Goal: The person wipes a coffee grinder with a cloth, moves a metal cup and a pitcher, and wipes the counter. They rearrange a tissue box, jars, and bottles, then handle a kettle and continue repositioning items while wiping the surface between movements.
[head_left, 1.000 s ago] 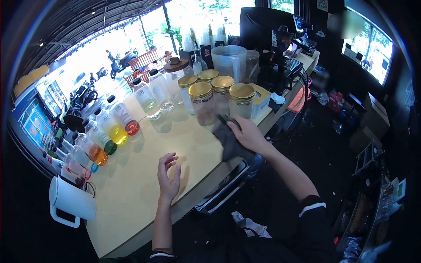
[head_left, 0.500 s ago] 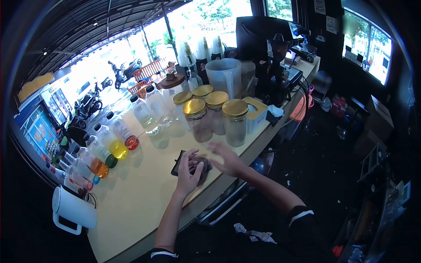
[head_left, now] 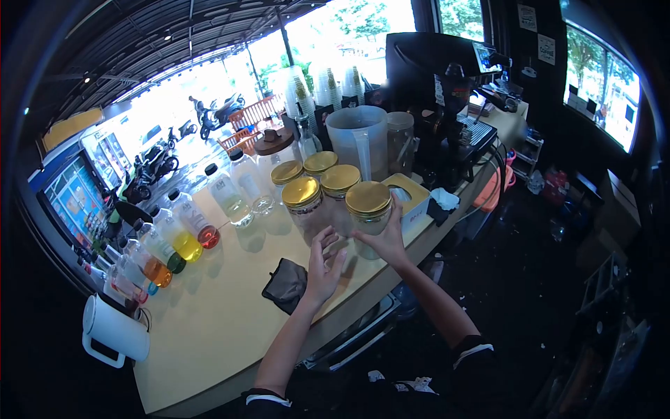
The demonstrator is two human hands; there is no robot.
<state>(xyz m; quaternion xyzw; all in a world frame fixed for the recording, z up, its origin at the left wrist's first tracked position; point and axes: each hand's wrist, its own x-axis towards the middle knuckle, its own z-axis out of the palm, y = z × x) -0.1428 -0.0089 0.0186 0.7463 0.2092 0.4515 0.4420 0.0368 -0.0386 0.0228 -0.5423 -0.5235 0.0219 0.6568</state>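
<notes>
Wrapped around the upper part of a clear glass jar (head_left: 364, 227) with a gold lid is my right hand (head_left: 388, 239), thumb in front and fingers along the far right side. My left hand (head_left: 325, 269) is open just to the left, fingers apart and holding nothing, near another gold-lidded jar (head_left: 307, 215) with dark contents. A folded dark grey cloth (head_left: 286, 285) lies on the counter left of my left wrist. More gold-lidded jars (head_left: 340, 183) stand clustered behind.
Bottles of coloured liquid (head_left: 187, 244) line the counter's (head_left: 209, 328) left side, with a white jug (head_left: 115, 332) at the corner. Behind the jars stands a large plastic pitcher (head_left: 356, 136). A tissue box (head_left: 412, 199) sits to the right, and a coffee machine (head_left: 460, 133) beyond.
My left hand has left the dark cloth and moved up and right toward the jars. My right hand has moved forward and taken hold of the front right jar. The view has shifted slightly.
</notes>
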